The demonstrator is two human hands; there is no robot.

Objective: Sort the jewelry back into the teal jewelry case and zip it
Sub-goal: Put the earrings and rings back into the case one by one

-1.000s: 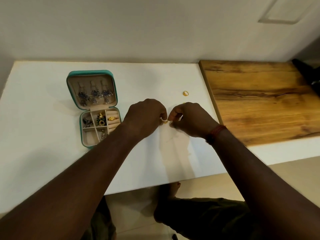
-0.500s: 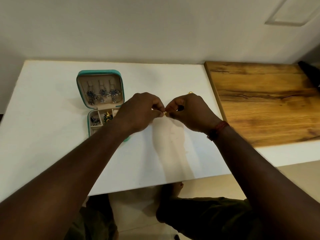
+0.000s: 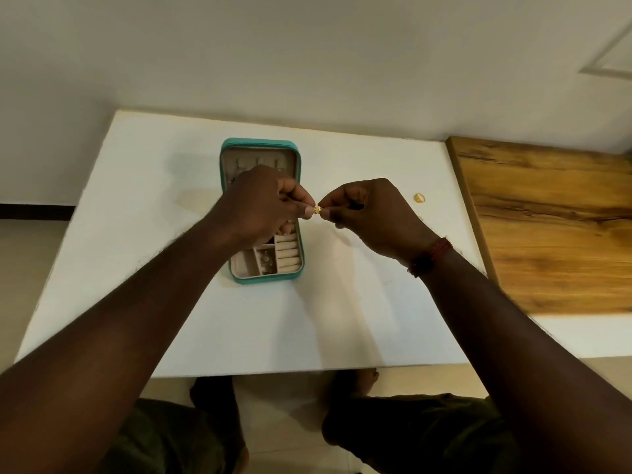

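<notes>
As I pinch a small gold ornamental piece [image 3: 318,210] between the curled fingertips of my left hand [image 3: 263,203] and right hand [image 3: 371,210], it hangs above the white tabletop [image 3: 136,234], just right of the open teal zip-around jewelry case [image 3: 258,142]. A gold ring [image 3: 420,198] lies unsorted on the table farther right, well apart from the case. With so slight a grip, the piece could slip during the handover, bounce, and roll off the near edge or against the brown wooden slab [image 3: 547,217].

Left hand [image 3: 260,203] and right hand [image 3: 369,213] pinch gold earring [image 3: 318,210] above open teal jewelry case [image 3: 297,155]; gold ring [image 3: 419,197] on white table [image 3: 342,319].
</notes>
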